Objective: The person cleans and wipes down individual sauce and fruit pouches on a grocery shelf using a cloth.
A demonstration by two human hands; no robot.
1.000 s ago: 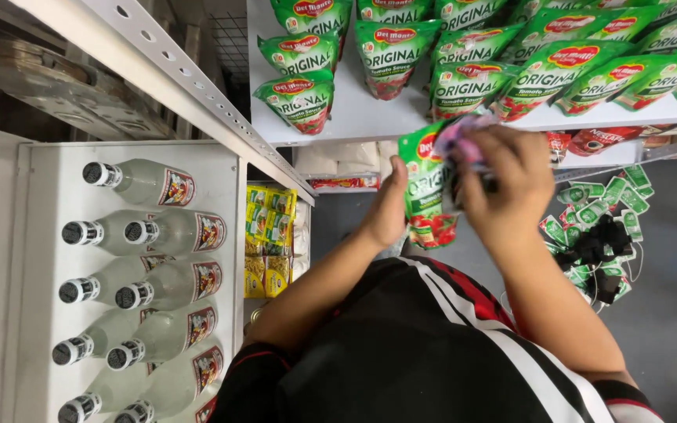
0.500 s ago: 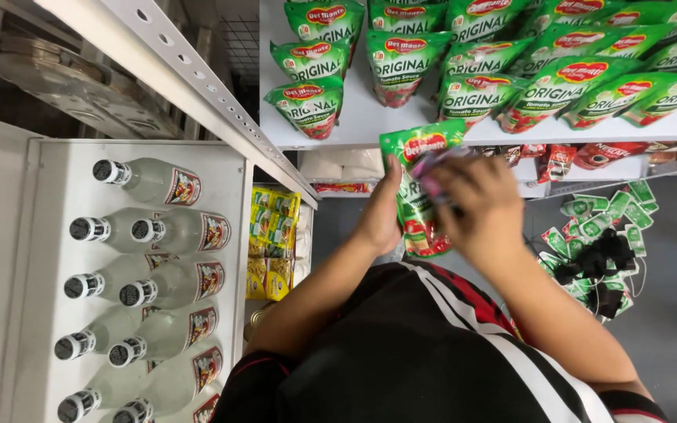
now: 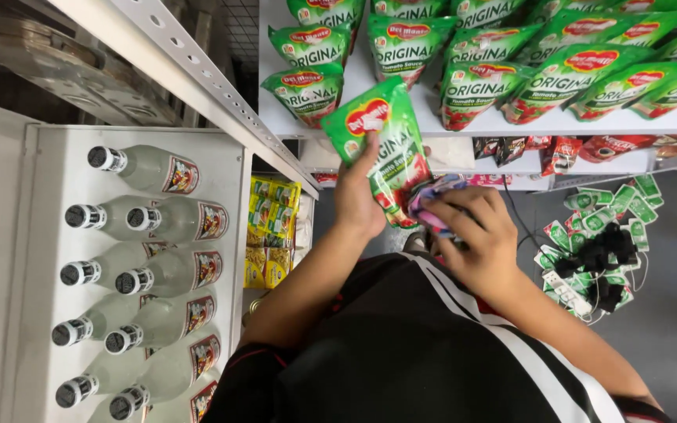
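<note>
Up in front of the chest, the left hand [image 3: 358, 200] grips a green sauce pouch [image 3: 381, 149] just below the shelf [image 3: 503, 125] of matching pouches. Beside it, the right hand [image 3: 472, 235] presses a bunched cloth [image 3: 432, 196] against the pouch's lower end, fingers closed on it.

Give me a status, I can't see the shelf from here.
Left hand grips green sauce pouch. Right hand presses a cloth on its lower end. Nothing in the way.
</note>
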